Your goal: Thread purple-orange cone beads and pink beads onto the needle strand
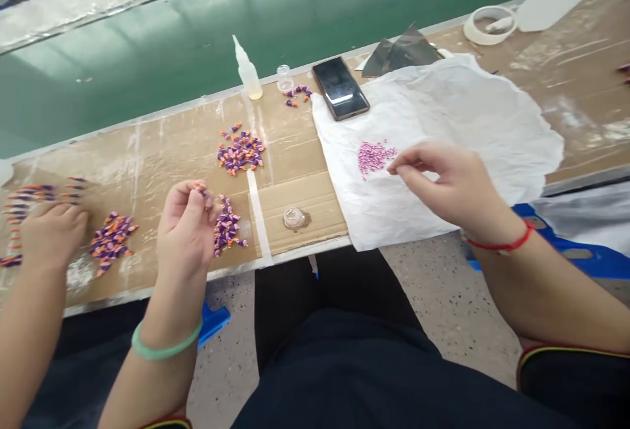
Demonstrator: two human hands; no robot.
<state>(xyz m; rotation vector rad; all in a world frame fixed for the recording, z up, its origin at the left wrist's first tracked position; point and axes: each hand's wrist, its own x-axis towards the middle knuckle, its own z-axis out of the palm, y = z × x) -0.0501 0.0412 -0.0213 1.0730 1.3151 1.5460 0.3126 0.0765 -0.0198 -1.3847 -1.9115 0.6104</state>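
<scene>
My left hand (187, 229), with a green bangle at its wrist, pinches a small orange-and-pink piece (201, 187) between thumb and fingers. Just right of it lies a pile of purple, pink and orange pieces (226, 225), and a second pile (241, 152) sits farther back. My right hand (440, 176), with a red cord at the wrist, has thumb and forefinger pinched at the right edge of a scatter of tiny pink beads (374, 157). The beads rest on a white sheet (443, 107). Whatever is between those right fingertips is too small to make out.
A co-worker's hand (54, 232) is at the left by a row of pieces (20, 206) and another pile (113, 240). Behind stand a squeeze bottle (249, 75) and a phone (340, 88). A small clear dish (294, 218) lies near the front edge; tape (489, 25) sits far right.
</scene>
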